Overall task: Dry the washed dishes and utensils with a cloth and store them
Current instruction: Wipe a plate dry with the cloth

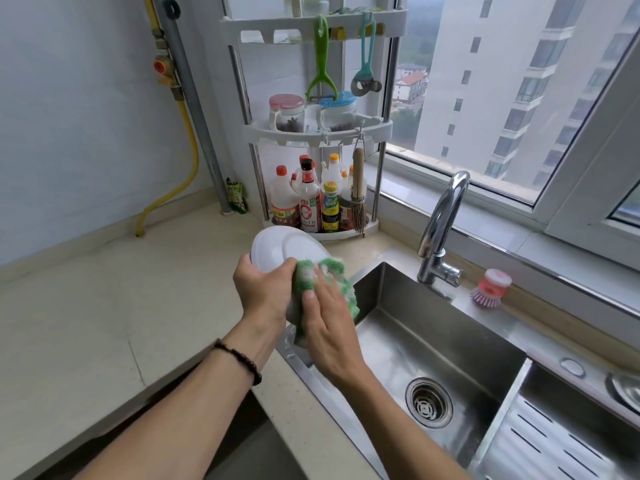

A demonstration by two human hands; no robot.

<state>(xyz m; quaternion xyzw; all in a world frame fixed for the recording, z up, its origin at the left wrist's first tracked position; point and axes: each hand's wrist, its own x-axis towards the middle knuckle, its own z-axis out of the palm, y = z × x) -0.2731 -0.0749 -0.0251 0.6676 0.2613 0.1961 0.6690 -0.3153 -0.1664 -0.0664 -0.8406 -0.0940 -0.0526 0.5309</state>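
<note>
A white plate (284, 247) is tilted on edge above the left rim of the sink, its underside facing me. My left hand (261, 291) grips its left edge, fingers curled round the rim. A green and white fluffy cloth (332, 275) lies against the plate's lower right part. My right hand (329, 327) presses the cloth onto the plate with fairly straight fingers. The plate's lower part is hidden behind both hands and the cloth.
A steel sink (443, 344) with a drain (428, 402) lies to the right, a tap (441, 230) behind it. A corner rack (318, 133) holds sauce bottles (310, 199) and jars. A pink dish brush (490, 289) stands by the window. A beige counter (104, 306) spreads left.
</note>
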